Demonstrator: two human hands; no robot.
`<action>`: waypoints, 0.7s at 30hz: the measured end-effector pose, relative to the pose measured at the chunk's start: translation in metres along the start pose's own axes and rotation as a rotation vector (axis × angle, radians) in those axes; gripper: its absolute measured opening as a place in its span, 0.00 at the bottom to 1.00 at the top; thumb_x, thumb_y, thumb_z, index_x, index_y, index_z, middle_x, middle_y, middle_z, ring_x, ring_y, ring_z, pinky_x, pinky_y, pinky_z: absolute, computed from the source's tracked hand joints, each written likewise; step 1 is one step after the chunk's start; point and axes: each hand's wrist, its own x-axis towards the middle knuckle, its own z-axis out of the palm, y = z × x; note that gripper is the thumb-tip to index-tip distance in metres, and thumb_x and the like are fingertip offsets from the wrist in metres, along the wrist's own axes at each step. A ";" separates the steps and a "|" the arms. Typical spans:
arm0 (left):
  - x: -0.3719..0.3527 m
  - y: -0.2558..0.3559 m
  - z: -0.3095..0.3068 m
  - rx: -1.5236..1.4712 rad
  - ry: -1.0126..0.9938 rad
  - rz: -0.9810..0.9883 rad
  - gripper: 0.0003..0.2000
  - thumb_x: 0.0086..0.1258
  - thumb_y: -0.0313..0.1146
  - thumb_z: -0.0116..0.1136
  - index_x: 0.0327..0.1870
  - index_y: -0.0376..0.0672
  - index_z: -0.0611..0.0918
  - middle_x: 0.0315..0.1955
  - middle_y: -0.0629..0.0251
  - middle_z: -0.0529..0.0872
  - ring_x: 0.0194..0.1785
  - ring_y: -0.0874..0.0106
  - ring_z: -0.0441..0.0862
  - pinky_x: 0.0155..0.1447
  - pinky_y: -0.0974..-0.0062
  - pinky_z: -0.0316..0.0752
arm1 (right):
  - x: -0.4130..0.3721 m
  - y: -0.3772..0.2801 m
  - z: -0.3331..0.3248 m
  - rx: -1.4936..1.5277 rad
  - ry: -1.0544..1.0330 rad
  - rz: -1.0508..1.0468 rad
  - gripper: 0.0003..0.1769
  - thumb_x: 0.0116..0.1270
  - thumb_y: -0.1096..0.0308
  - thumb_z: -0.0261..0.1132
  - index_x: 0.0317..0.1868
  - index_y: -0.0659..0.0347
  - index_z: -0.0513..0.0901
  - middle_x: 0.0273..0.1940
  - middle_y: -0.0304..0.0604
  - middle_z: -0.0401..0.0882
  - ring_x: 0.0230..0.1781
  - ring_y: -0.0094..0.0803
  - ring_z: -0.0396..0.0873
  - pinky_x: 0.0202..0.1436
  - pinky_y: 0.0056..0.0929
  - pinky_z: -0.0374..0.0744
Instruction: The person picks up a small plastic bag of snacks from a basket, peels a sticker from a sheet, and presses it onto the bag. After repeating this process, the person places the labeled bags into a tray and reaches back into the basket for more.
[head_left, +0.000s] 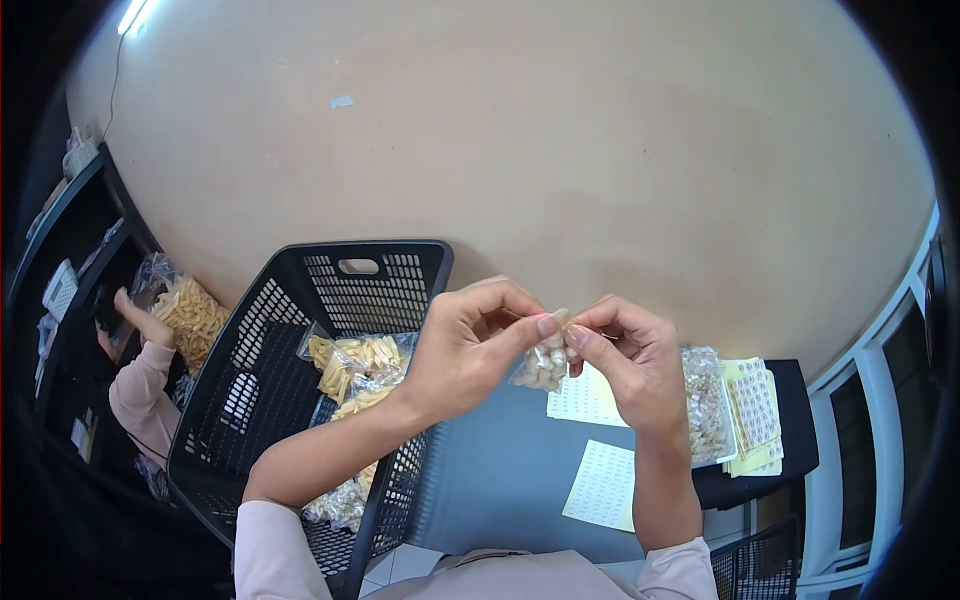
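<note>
A small clear bag of whitish pieces (543, 366) hangs between my two hands, above the grey surface (470, 470). My left hand (480, 345) pinches the gathered top of the bag between thumb and index finger. Close against it, my right hand (625, 355) pinches the same top from the other side, and a thin strand shows by its fingers. Sheets of small printed labels (603, 485) lie on the surface below my hands.
A black plastic crate (402, 262) at the left holds bags of yellow sticks (372, 353). At the right, a white tray of small bags (706, 420) stands beside stacked label sheets (752, 400). Another person's sleeve (145, 395) shows at far left, near a big bag of yellow sticks (192, 318).
</note>
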 end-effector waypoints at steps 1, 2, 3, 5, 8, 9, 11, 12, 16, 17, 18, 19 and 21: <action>0.000 0.001 0.000 -0.004 -0.011 -0.002 0.05 0.70 0.26 0.60 0.37 0.32 0.81 0.31 0.66 0.83 0.37 0.81 0.79 0.42 0.81 0.75 | -0.002 -0.001 -0.001 -0.026 0.009 0.006 0.03 0.65 0.78 0.64 0.35 0.70 0.82 0.29 0.41 0.80 0.27 0.20 0.77 0.29 0.19 0.76; 0.000 0.002 0.001 0.042 -0.007 0.005 0.06 0.71 0.27 0.59 0.36 0.32 0.82 0.31 0.67 0.83 0.36 0.82 0.78 0.41 0.82 0.74 | -0.003 -0.003 -0.002 -0.051 0.017 0.013 0.03 0.65 0.77 0.64 0.34 0.70 0.82 0.28 0.40 0.81 0.26 0.20 0.77 0.29 0.19 0.75; 0.002 0.002 0.002 0.089 0.001 0.015 0.08 0.72 0.28 0.58 0.35 0.32 0.82 0.31 0.67 0.83 0.36 0.83 0.77 0.40 0.83 0.73 | -0.002 -0.006 -0.004 -0.056 0.023 0.011 0.03 0.65 0.77 0.64 0.34 0.70 0.82 0.28 0.40 0.81 0.26 0.20 0.77 0.29 0.19 0.75; 0.002 -0.005 0.005 0.040 0.014 0.024 0.09 0.73 0.30 0.58 0.35 0.32 0.83 0.30 0.67 0.83 0.33 0.83 0.77 0.38 0.83 0.73 | -0.006 -0.009 -0.007 -0.147 0.037 0.028 0.04 0.66 0.76 0.65 0.34 0.70 0.81 0.26 0.39 0.80 0.26 0.19 0.77 0.29 0.18 0.75; 0.010 -0.009 0.008 -0.019 0.003 0.028 0.11 0.74 0.32 0.56 0.35 0.32 0.83 0.30 0.66 0.84 0.31 0.83 0.76 0.36 0.83 0.72 | -0.006 -0.007 -0.009 -0.133 0.035 0.023 0.05 0.66 0.75 0.66 0.35 0.69 0.81 0.25 0.38 0.80 0.25 0.19 0.76 0.29 0.17 0.74; 0.012 -0.009 0.012 -0.076 0.016 0.013 0.11 0.74 0.32 0.57 0.35 0.32 0.82 0.30 0.66 0.84 0.31 0.83 0.76 0.36 0.83 0.72 | -0.005 -0.008 -0.009 -0.135 0.041 0.021 0.05 0.66 0.75 0.66 0.35 0.69 0.81 0.25 0.38 0.80 0.25 0.19 0.76 0.29 0.17 0.74; 0.013 -0.008 0.015 -0.137 0.027 -0.004 0.11 0.73 0.32 0.57 0.35 0.32 0.82 0.30 0.66 0.84 0.31 0.83 0.76 0.36 0.83 0.72 | -0.005 -0.009 -0.010 -0.117 0.032 0.039 0.05 0.67 0.75 0.65 0.35 0.70 0.81 0.26 0.39 0.80 0.26 0.20 0.77 0.30 0.18 0.75; 0.013 -0.006 0.015 -0.097 -0.023 -0.026 0.10 0.73 0.31 0.58 0.35 0.33 0.82 0.31 0.66 0.84 0.34 0.83 0.77 0.39 0.82 0.74 | -0.005 -0.008 -0.011 -0.119 0.034 0.038 0.05 0.67 0.75 0.65 0.35 0.70 0.81 0.26 0.39 0.80 0.26 0.20 0.77 0.30 0.18 0.75; 0.012 -0.010 0.011 -0.004 -0.053 0.037 0.11 0.72 0.32 0.58 0.34 0.32 0.83 0.29 0.66 0.83 0.33 0.84 0.78 0.35 0.82 0.73 | -0.007 -0.004 -0.013 -0.062 0.018 0.034 0.05 0.68 0.76 0.62 0.37 0.71 0.81 0.29 0.41 0.80 0.28 0.22 0.78 0.33 0.20 0.77; 0.013 -0.011 0.009 -0.005 -0.055 0.035 0.11 0.72 0.32 0.58 0.34 0.32 0.83 0.29 0.66 0.83 0.33 0.84 0.78 0.35 0.82 0.73 | -0.007 -0.004 -0.014 -0.074 0.013 0.046 0.05 0.69 0.76 0.61 0.38 0.71 0.81 0.29 0.41 0.80 0.29 0.23 0.78 0.34 0.20 0.78; 0.013 -0.011 0.008 0.019 -0.056 0.029 0.09 0.72 0.30 0.58 0.34 0.32 0.83 0.30 0.65 0.84 0.34 0.83 0.78 0.37 0.82 0.74 | -0.009 -0.004 -0.014 -0.072 0.015 0.050 0.05 0.69 0.76 0.61 0.38 0.71 0.81 0.29 0.41 0.80 0.29 0.23 0.78 0.34 0.20 0.78; 0.012 -0.011 0.008 0.042 -0.056 0.023 0.08 0.72 0.29 0.58 0.35 0.33 0.83 0.31 0.65 0.85 0.35 0.83 0.79 0.38 0.82 0.74 | -0.010 -0.005 -0.015 -0.058 0.017 0.054 0.05 0.69 0.77 0.61 0.39 0.71 0.81 0.30 0.42 0.80 0.29 0.23 0.78 0.34 0.21 0.78; 0.013 -0.011 0.008 0.018 -0.055 0.011 0.08 0.73 0.29 0.57 0.35 0.33 0.83 0.30 0.65 0.85 0.35 0.84 0.79 0.37 0.83 0.73 | -0.010 -0.004 -0.016 -0.047 0.021 0.057 0.05 0.69 0.77 0.60 0.40 0.71 0.81 0.30 0.42 0.80 0.29 0.23 0.79 0.35 0.21 0.78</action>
